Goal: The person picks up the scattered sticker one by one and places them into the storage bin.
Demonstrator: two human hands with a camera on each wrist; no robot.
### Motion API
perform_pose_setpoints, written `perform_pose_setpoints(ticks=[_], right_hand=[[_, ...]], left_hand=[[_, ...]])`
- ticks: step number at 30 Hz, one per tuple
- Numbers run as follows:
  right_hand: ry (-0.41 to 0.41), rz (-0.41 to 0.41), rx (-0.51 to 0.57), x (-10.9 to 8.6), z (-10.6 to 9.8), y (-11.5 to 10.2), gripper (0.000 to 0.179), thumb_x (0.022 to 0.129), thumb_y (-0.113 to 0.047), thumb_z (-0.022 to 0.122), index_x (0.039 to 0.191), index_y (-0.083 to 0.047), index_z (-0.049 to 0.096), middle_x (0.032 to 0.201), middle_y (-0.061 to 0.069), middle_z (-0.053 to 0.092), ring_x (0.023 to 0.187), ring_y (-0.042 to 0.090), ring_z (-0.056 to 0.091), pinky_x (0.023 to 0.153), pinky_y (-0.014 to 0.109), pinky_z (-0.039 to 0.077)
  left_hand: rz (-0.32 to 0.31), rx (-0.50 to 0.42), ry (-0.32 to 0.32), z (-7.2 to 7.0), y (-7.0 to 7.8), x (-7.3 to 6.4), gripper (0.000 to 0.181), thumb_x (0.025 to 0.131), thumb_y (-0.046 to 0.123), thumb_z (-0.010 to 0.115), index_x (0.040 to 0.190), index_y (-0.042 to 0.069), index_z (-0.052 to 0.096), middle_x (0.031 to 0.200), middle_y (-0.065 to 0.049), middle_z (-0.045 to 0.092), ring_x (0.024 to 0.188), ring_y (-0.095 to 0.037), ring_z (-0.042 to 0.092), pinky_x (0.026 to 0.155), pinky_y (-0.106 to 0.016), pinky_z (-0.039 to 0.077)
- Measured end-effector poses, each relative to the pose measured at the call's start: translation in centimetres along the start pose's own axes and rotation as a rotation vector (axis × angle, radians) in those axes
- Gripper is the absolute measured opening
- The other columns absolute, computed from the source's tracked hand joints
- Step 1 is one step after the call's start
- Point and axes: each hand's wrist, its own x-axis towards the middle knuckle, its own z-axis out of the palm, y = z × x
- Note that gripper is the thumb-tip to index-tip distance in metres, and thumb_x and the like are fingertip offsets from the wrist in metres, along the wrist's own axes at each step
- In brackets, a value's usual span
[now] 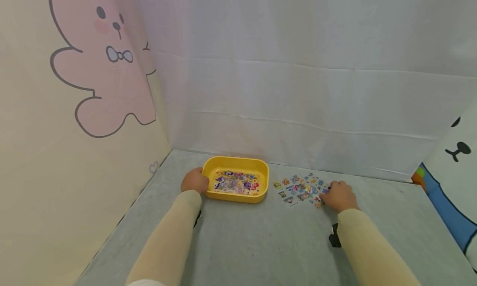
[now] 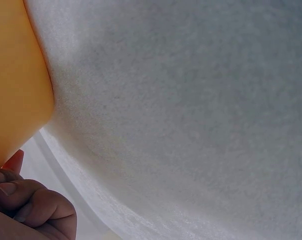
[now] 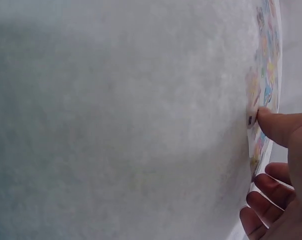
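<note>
My left hand (image 1: pixel 195 181) grips the left end of a yellow tray (image 1: pixel 263 182), its fingers curled at the rim. In the left wrist view, the curled fingers (image 2: pixel 38 205) show beside the tray's yellow wall (image 2: pixel 18 75). Inside the tray lie colourful cartoon stickers (image 1: pixel 236 182). To the tray's right, a clear sticker sheet (image 1: pixel 298 191) with small cartoon pictures lies on the table. My right hand (image 1: pixel 340 196) holds this sheet at its right edge. The right wrist view has the thumb (image 3: pixel 278 125) on the sheet and the other fingers bent below; the index fingertip is hidden.
The grey cloth-covered table (image 1: pixel 261 244) ends at a white curtain (image 1: pixel 298 91) behind the tray and sheet. A cream wall cloth (image 1: pixel 93 186) with a pink bear print borders the left side. On the right hangs another printed cloth (image 1: pixel 462 186).
</note>
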Motion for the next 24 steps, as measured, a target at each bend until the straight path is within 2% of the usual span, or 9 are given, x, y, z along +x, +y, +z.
perform_pose_setpoints(ticks=[5,13,24], right_hand=[[-0.009,0.058,0.032,-0.1,-0.5,0.1,0.065,0.092,-0.03,0.074,0.126,0.021,0.054,0.124,0.042,0.049,0.114,0.059,0.048,0.092,0.068,0.044],[-0.017,0.078,0.066,-0.5,-1.3,-0.6,0.055,0.092,-0.027,0.073,0.117,0.02,0.059,0.108,0.036,0.059,0.101,0.051,0.057,0.084,0.062,0.048],[-0.077,0.168,0.218,-0.8,-2.2,-1.4,0.045,0.091,-0.014,0.062,0.123,0.016,0.058,0.116,0.032,0.064,0.094,0.04,0.061,0.078,0.053,0.05]], left_hand=[[0.008,-0.009,-0.003,0.1,-0.1,-0.1,0.052,0.099,0.014,0.056,0.148,0.001,0.054,0.135,-0.019,0.065,0.115,-0.034,0.062,0.102,-0.053,0.048],[0.008,-0.001,0.002,0.0,-0.2,0.0,0.052,0.098,0.014,0.057,0.149,0.001,0.053,0.136,-0.02,0.064,0.117,-0.035,0.062,0.104,-0.054,0.047],[0.003,-0.002,0.009,0.4,-0.3,0.4,0.052,0.097,0.014,0.058,0.147,0.001,0.055,0.134,-0.019,0.065,0.115,-0.034,0.062,0.103,-0.054,0.047]])
